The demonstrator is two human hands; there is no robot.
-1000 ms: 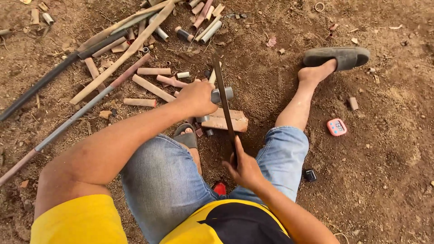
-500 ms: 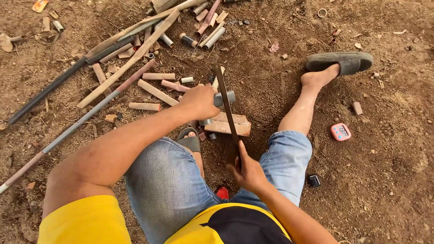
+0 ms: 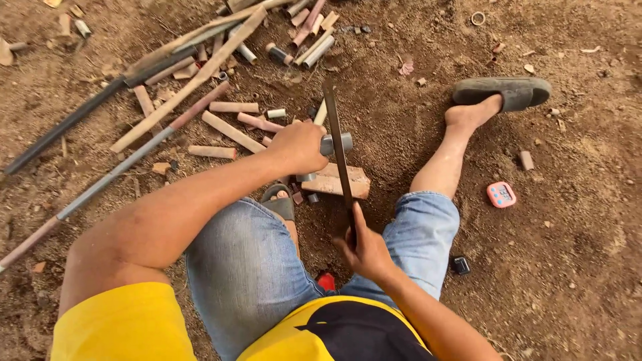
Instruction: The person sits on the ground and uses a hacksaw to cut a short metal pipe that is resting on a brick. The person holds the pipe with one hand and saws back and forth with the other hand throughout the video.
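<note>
On bare dirt, far left: scattered bamboo lengths (image 3: 231,130) and long poles (image 3: 114,170), well apart from seated legs. Centre: left hand (image 3: 297,147) closed around short grey tube piece (image 3: 338,142), held just above wooden block (image 3: 341,182); long dark blade (image 3: 338,150) laid across tube, tip pointing away from body. Lower right of that: right hand (image 3: 364,251) clenched on blade handle, forefinger stretched along spine; further right, foot in grey sandal (image 3: 505,92), small pink timer (image 3: 501,194) on ground.
</note>
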